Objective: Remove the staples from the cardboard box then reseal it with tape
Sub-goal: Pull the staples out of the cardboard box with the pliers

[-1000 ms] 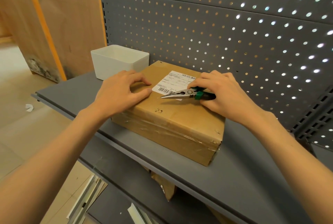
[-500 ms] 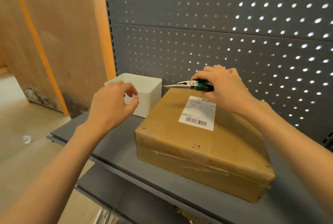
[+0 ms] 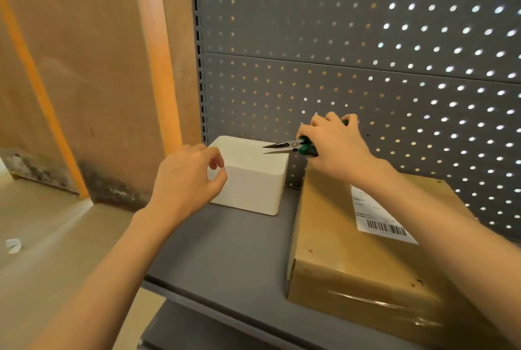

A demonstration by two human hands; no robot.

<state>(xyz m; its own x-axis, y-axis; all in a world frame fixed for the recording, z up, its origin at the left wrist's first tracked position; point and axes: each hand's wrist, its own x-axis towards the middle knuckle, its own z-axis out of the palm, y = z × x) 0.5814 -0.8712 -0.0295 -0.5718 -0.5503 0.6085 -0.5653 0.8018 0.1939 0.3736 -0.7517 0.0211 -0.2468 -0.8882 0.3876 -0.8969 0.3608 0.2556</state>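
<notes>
Right hand: the right hand (image 3: 335,144) grasps the green handles of the pliers (image 3: 284,146), fingers curled round them, grip clenched on the tool.
Pliers: long-nosed, tips slightly parted and pointing left, held in the air above the rear right corner of the white bin (image 3: 253,177); whether anything sits between the tips cannot be told.
Left hand: the left hand (image 3: 189,180) hovers in front of the bin's left side, thumb and forefinger curled toward each other with a small gap; grip released, holding nothing visible.
Cardboard box: the cardboard box (image 3: 352,251) lies flat on the grey shelf (image 3: 231,251), to the right of the bin and below the right forearm, apart from both hands; the pliers are up and to the left of its far left corner.
Box surface: a white shipping label (image 3: 377,217) with a barcode on top, clear tape glinting along the near edge.
Background: grey pegboard (image 3: 366,39) behind the shelf, wooden panel (image 3: 84,68) at the left.
</notes>
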